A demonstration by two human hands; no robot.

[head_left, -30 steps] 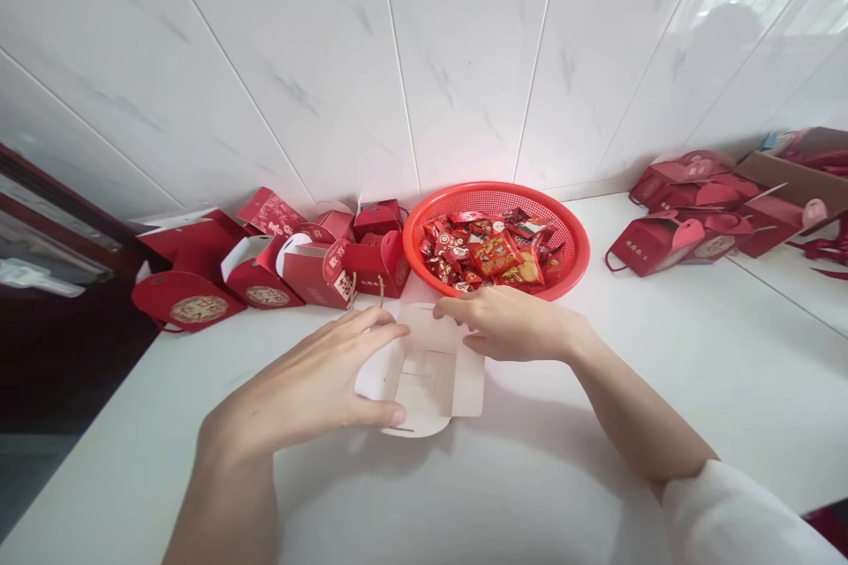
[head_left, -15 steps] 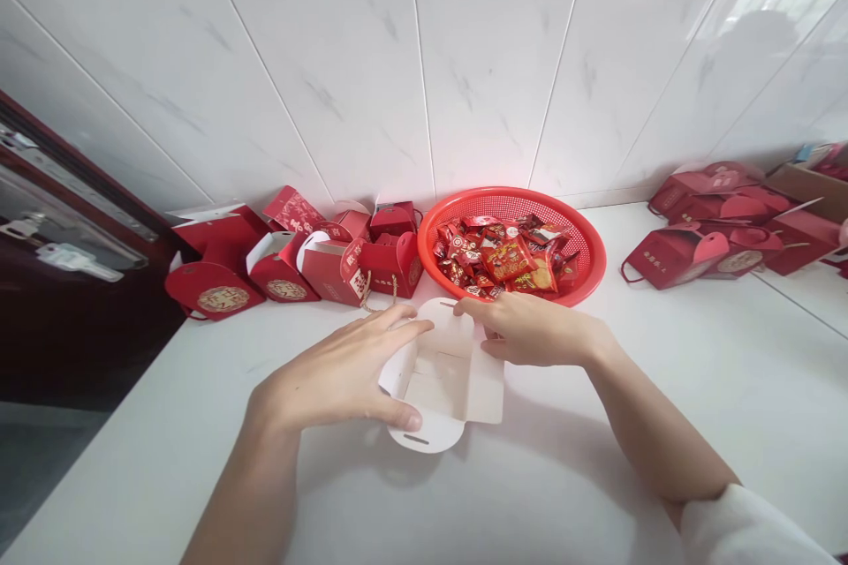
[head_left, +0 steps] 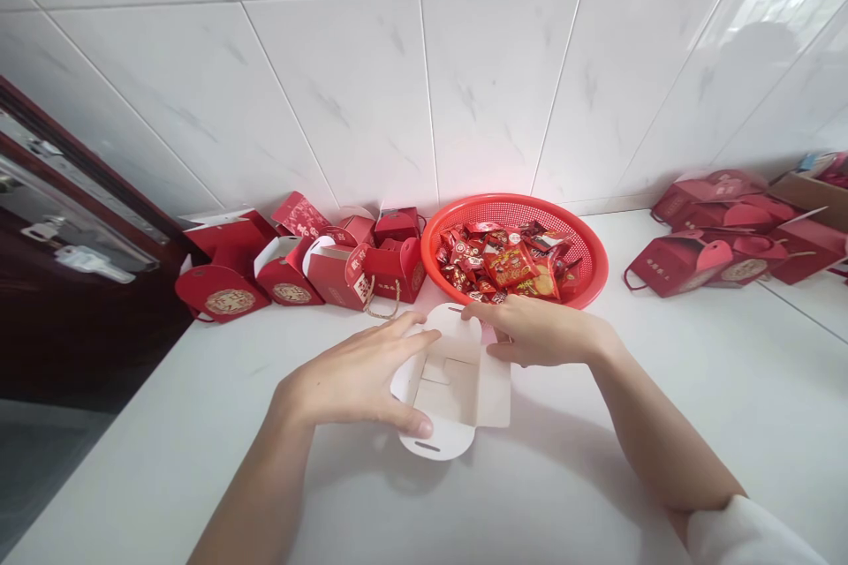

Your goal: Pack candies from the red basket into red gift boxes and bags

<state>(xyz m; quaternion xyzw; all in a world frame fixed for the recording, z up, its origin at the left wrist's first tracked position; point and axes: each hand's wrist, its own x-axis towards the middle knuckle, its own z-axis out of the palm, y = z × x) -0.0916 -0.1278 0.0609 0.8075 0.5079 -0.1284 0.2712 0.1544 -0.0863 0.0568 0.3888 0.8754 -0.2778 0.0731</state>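
A small open gift box (head_left: 449,393), white inside with its flaps spread outward, stands on the white counter in front of me. My left hand (head_left: 374,371) spans its left side, thumb on the near slotted flap and fingers toward the far end. At the far right corner, my right hand (head_left: 536,331) has its index finger on the far flap, with the other fingers curled beside the box; part of its grip is hidden. Overlapping bottom panels show inside the box. Just behind my right hand lies a red plastic basket (head_left: 596,278) of wrapped sweets and snacks (head_left: 510,263).
Several red gift boxes (head_left: 229,291) line the wall on the left, some with open tops. More red boxes (head_left: 679,265) cluster at the right, by a cardboard carton (head_left: 805,194). A dark door (head_left: 59,318) with keys in its lock stands left of the counter.
The view has tilted slightly, so everything sits a little lower and further right. Both hands keep their places on the box, and its bottom panels show a more distinct overlap.
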